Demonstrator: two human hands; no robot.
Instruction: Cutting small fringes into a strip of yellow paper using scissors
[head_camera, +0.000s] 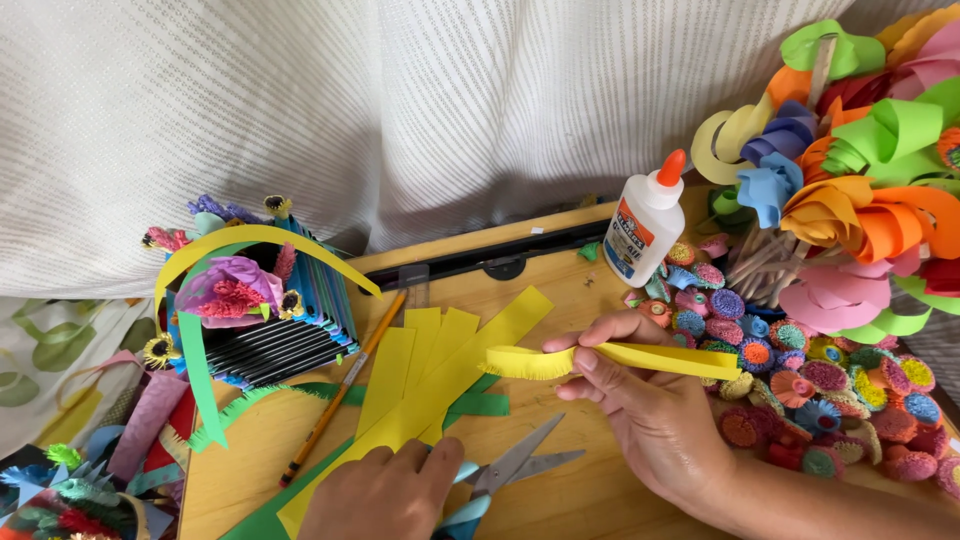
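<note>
The right hand (640, 400) is pinching a fringed yellow paper strip (600, 358) above the wooden table (570, 490), the left hand (385, 492) is seemingly closing on the scissors (505, 472), and the orange-capped white glue bottle (645, 222) is standing behind.

**White curtain behind a wooden worktable**

A pale, ribbed white curtain (400, 110) fills the background, lit softly and evenly by daylight. Below it lies a light wooden tabletop (590, 495), with a leaf-patterned cloth (45, 350) at the left edge.
</note>
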